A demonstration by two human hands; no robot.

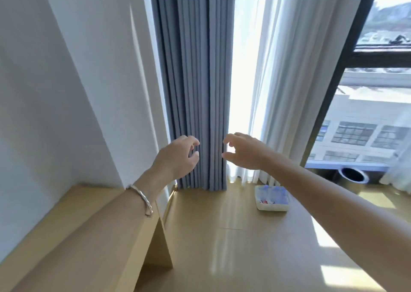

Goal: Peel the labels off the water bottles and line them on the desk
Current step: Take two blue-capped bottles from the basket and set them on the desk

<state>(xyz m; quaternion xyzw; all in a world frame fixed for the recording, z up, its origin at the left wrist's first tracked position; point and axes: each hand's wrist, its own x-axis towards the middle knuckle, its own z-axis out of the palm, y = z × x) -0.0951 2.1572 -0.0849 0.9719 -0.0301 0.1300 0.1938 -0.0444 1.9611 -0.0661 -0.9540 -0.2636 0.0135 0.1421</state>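
Note:
A shrink-wrapped pack of water bottles [271,198] with blue labels lies on the wooden floor near the window, below my right forearm. The light wooden desk [73,231] runs along the left wall, and my left forearm with a silver bracelet crosses over it. My left hand [178,156] and my right hand [241,150] are both raised in front of the grey-blue curtain, a short gap between them. Their fingers are loosely curled and hold nothing. No single bottle is in view.
A grey-blue curtain [195,87] and a white sheer curtain [287,80] hang ahead. A dark-framed window [347,54] is at the right, with a round dark opening [353,175] under the sill. Sunlit wooden floor [233,247] spreads below.

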